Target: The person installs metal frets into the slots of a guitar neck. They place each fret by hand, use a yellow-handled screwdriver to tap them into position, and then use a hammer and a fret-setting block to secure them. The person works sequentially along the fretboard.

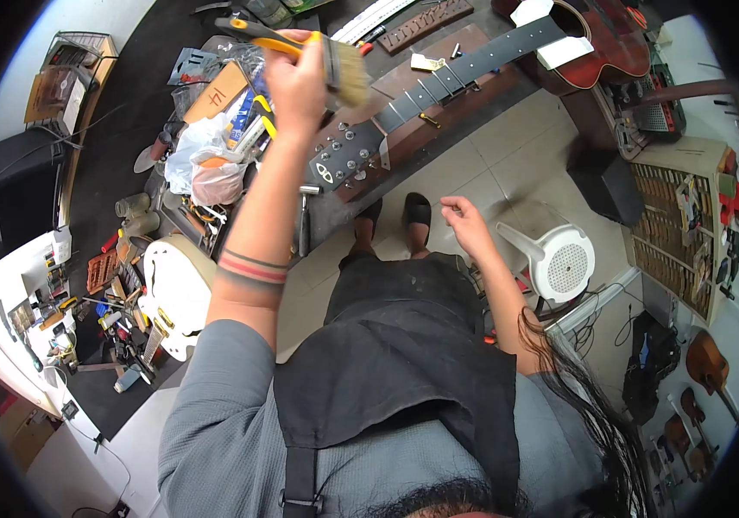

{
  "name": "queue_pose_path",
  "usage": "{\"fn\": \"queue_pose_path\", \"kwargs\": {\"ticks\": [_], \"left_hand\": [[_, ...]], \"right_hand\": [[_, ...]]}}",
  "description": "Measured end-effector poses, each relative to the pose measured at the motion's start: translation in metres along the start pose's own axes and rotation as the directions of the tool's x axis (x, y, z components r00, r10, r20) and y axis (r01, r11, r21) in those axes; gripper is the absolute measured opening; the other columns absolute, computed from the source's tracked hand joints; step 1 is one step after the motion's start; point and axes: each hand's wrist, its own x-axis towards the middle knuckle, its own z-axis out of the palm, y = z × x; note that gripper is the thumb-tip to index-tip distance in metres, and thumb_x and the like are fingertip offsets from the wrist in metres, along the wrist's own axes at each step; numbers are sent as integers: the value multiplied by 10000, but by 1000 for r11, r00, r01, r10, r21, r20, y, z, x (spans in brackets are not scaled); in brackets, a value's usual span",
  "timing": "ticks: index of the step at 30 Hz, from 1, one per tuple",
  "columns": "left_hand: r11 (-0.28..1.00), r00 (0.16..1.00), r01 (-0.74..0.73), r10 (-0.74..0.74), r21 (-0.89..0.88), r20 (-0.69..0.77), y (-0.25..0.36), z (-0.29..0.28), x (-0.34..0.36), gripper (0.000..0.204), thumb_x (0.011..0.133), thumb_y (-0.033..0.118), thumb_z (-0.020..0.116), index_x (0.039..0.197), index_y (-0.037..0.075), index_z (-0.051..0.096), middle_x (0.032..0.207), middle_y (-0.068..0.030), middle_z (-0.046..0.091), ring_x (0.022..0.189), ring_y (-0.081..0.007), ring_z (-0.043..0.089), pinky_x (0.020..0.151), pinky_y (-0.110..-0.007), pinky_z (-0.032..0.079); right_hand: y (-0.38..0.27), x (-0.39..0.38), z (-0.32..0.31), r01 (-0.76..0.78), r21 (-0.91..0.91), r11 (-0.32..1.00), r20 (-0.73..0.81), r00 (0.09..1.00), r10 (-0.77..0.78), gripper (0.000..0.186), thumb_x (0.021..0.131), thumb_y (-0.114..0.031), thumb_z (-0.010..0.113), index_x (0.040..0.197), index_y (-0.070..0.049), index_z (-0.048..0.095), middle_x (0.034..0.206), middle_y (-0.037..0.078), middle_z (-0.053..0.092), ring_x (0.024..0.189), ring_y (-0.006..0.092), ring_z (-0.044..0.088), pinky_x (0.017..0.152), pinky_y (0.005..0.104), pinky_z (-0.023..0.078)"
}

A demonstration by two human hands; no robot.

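Note:
My left hand (296, 86) is closed around a wide paintbrush (348, 73) with pale bristles and a yellow and black handle. It is raised over the workbench, just left of a guitar neck (447, 82). The neck runs from a dark red guitar body (615, 43) at the upper right to a black headstock (344, 160) with several tuning pegs. Several thin metal strips lie across its fingerboard, and white pieces cover parts near the body. My right hand (469, 229) hangs low over the tiled floor, fingers loosely curled and apart, with nothing visible in it.
A hammer (305, 216) lies at the bench's near edge. Plastic bags (214, 168), a cardboard piece (216, 92) and tools crowd the left. A white guitar body (175, 293) lies farther left. A white stool (561, 263) stands right, near a drawer rack (672, 233).

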Motion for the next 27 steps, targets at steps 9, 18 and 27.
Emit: {"fn": "queue_pose_path", "kwargs": {"ticks": [9, 18, 27], "left_hand": [[959, 786, 283, -241, 14, 570, 55, 14, -150, 221, 960, 38, 768, 964, 36, 547, 1140, -116, 677, 1054, -198, 649, 949, -380, 535], [841, 921, -388, 371, 376, 120, 46, 9, -56, 119, 957, 38, 788, 975, 20, 671, 1021, -143, 674, 938, -357, 685, 864, -429, 558], [911, 709, 413, -317, -6, 630, 64, 22, -91, 122, 965, 54, 793, 979, 8, 681, 947, -106, 765, 727, -162, 731, 649, -311, 583]], "right_hand": [[-35, 16, -1, 3, 50, 999, 93, 996, -8, 358, 1091, -197, 677, 1401, -21, 708, 1232, 109, 764, 1025, 183, 704, 935, 352, 581], [-74, 9, 7, 42, 112, 993, 129, 990, -57, 363, 1095, -209, 677, 1403, -19, 703, 1142, 31, 736, 965, 114, 640, 849, 301, 512], [-16, -9, -7, -8, -40, 999, 166, 986, 15, 353, 1088, -191, 672, 1374, 12, 713, 1130, 96, 772, 942, 169, 696, 875, 334, 566]]}}
